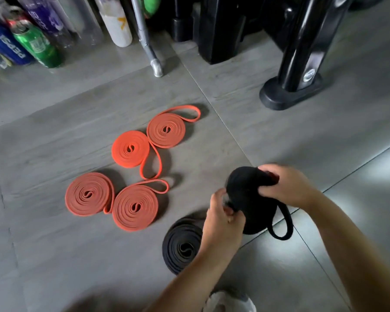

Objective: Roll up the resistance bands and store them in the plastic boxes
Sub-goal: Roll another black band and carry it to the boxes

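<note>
Both hands hold a black resistance band roll [248, 199] a little above the grey floor. My right hand [288, 188] grips its upper edge, and my left hand [223, 218] pinches its left side. A loose black loop [284, 224] hangs from the roll at the right. A second black rolled band [181, 245] lies flat on the floor, partly under my left wrist. Several orange rolled bands lie flat to the left: one at the far left [89, 194], one beside it [135, 207], and two further back [131, 148] [165, 130], some with loose tails.
Drink cans [36, 46] and bottles [116, 21] stand along the back left. A metal leg [154, 64] and black machine bases [288, 95] stand at the back. A white shoe [230, 302] shows at the bottom edge. No plastic box is in view.
</note>
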`<action>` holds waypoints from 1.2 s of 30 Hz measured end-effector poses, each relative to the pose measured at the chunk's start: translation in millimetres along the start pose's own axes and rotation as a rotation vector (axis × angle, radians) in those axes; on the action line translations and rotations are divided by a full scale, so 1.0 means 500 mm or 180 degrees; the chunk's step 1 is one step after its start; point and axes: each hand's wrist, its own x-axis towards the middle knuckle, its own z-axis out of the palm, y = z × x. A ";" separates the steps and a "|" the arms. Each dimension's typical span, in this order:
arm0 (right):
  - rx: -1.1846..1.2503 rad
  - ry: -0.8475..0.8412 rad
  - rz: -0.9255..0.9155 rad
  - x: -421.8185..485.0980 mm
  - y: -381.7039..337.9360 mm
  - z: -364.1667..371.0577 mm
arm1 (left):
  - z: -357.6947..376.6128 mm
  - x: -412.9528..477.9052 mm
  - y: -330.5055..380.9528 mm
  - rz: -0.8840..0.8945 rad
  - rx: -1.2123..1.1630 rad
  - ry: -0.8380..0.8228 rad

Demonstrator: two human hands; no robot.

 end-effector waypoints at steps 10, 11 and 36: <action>-0.0643 0.0008 0.0222 -0.034 0.046 0.064 | -0.045 0.017 -0.057 -0.0510 0.0660 0.0059; -0.0802 0.0126 0.0200 -0.039 0.035 0.071 | -0.068 0.026 -0.057 -0.0525 0.0761 0.0210; -0.1028 0.0088 -0.0997 -0.102 -0.116 0.240 | -0.195 -0.076 -0.089 -0.0689 0.0791 0.0931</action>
